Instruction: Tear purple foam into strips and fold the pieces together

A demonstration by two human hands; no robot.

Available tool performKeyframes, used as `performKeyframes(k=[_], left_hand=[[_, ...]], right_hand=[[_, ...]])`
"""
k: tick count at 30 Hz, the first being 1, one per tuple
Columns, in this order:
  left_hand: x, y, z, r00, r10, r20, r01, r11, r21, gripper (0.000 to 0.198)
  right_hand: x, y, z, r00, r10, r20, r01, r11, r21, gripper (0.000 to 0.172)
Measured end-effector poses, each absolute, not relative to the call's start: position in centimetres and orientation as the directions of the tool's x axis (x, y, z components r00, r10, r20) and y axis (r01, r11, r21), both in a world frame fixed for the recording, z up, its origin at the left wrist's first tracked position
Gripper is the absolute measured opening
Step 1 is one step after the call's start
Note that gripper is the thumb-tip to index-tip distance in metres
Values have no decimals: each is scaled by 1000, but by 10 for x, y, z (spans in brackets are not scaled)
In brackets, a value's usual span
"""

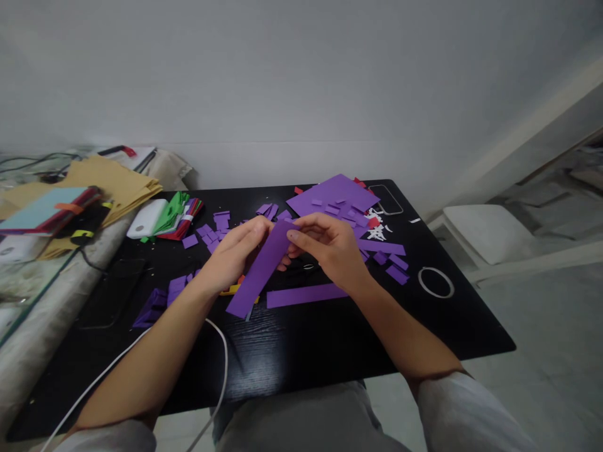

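Observation:
Both my hands hold one long purple paper strip (260,270) above the black table, its lower end slanting down toward me. My left hand (239,248) is closed along the strip's left edge near the top. At the upper end, the thumb of my right hand (332,248) presses on the strip, with the other fingers curled behind it. A second purple strip (304,295) lies flat on the table just below my hands. Small cut and folded purple pieces (208,236) lie beyond my left hand, and more of them (398,270) beside my right.
A large purple sheet (334,189) lies at the back, near white scraps (377,232). A white ring (436,282) is at the right. Bundled coloured papers (176,216) and brown envelopes (108,182) sit at the left. A white cable (225,358) crosses the front. A white stool (487,232) stands right of the table.

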State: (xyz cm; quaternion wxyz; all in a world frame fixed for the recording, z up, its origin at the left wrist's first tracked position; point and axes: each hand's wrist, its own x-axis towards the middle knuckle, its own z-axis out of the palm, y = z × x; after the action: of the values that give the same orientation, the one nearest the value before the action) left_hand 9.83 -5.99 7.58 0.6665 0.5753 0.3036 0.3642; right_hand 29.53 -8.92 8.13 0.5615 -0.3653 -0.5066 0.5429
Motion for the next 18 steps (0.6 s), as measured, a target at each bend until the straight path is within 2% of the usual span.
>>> performKeyframes(k=[3,7,15,18], left_hand=[[99,-60,78,575,818,-23,-110,105,988,44],[97,-61,79,598,802,-10,-75,68,995,37],[100,-65,83,603,792,100,-15,-114,993,33],[101,-69,86,605,786,124,76,-212,974,32]], right_hand=[[295,-90,82,-102,982,158,-244,129,-961,33],[295,-90,83,-104,984,143,-239,115,-964,33],[295,-92,82,-63,977,206,-216,188,-958,28],[294,-94,82,-37,977,211,-187,201,-961,29]])
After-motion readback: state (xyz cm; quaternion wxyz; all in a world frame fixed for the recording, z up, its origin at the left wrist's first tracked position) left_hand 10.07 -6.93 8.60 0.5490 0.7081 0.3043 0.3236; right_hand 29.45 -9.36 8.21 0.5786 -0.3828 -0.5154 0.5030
